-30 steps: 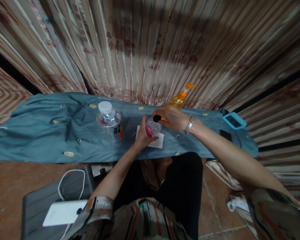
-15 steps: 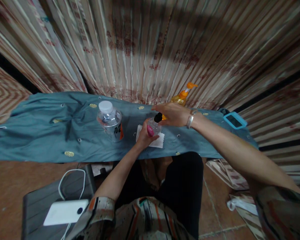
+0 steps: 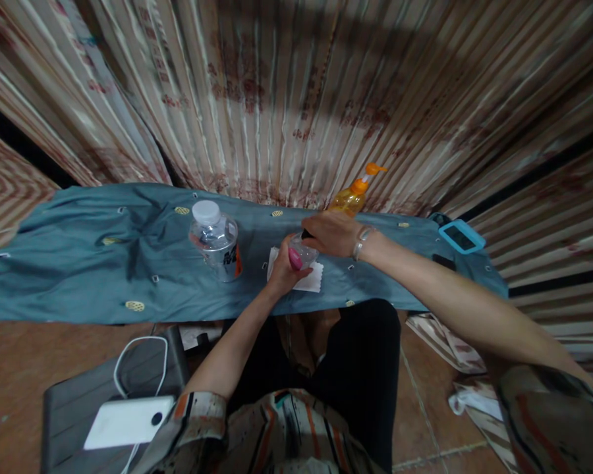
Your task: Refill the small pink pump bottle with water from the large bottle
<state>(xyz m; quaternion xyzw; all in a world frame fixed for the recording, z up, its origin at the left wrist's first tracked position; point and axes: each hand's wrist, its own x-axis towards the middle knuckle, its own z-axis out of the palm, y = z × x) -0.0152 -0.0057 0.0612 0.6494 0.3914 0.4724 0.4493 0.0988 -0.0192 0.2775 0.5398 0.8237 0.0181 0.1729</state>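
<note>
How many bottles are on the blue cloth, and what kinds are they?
Small clear bottle with a black cap, held by both hands: 1
Water bottle with a white cap: 1
Orange pump bottle: 1
Total: 3 bottles

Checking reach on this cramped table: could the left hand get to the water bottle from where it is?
Probably yes: the water bottle stands upright just beside the left hand, bare cloth between, though that hand holds a small bottle.

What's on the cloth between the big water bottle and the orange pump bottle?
In the head view, between the water bottle and the pump bottle, both hands grip a small clear bottle over a white napkin.
</note>
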